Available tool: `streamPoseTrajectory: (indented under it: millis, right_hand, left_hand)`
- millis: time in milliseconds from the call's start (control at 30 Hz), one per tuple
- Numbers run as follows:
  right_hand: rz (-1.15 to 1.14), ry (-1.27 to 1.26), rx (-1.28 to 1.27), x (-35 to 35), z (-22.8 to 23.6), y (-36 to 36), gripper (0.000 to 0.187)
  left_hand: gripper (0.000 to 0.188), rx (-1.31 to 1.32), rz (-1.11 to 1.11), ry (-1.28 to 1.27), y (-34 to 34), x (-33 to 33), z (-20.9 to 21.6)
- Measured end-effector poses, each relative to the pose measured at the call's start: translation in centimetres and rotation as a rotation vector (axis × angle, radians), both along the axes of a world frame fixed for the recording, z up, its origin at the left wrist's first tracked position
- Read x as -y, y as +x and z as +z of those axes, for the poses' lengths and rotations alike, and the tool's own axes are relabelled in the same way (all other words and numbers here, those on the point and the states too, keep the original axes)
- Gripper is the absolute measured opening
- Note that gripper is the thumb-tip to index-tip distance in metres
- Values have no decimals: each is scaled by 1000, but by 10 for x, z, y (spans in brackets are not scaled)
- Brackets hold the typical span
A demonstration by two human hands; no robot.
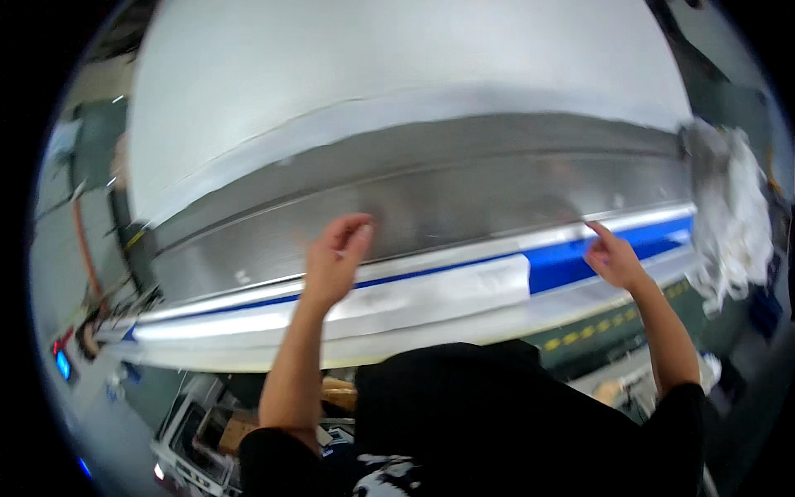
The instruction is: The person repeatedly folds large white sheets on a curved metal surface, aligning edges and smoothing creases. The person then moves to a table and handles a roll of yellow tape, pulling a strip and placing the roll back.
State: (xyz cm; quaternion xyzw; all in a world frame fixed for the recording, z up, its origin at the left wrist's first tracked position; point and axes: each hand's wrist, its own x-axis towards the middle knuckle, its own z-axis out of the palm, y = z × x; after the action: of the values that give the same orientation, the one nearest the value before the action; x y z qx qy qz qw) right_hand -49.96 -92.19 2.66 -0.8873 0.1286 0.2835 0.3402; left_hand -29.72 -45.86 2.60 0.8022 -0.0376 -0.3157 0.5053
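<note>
My left hand (334, 258) is above the front part of a grey metal plate (464, 199). Its fingers curl in toward the thumb; whether anything is between them does not show. Farther right, my right hand (613, 258) is over the blue strip (571, 263) along the plate's front. Its index finger points at the plate's near edge, the other fingers are bent, and I see nothing held. A white sheet (447, 291) lies lengthwise over the strip, between the hands. Beyond the plate spreads a wide white sheet of material (406, 58).
Crumpled clear plastic (729, 207) hangs at the plate's right end. Behind the left forearm, low at the left, is a cart or machine frame (195, 439) with a brown box (238, 431). Yellow-marked green floor (592, 330) shows below the right side.
</note>
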Motion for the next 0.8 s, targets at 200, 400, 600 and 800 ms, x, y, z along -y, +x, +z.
streamPoseTrajectory:
  millis: [200, 400, 600, 800]
  right_hand:
    - [-15, 173, 81, -56, -6, 10, 60]
    - [115, 288, 134, -145, -14, 53, 54]
    - [289, 258, 266, -217, -19, 117, 46]
    - [379, 260, 352, -296, -4, 192, 44]
  left_hand:
    - [22, 90, 37, 82, -56, -3, 32]
    - [29, 208, -123, 54, -112, -13, 40]
    - [26, 380, -38, 250, -109, -70, 32]
    - [22, 464, 170, 383, -53, -152, 20]
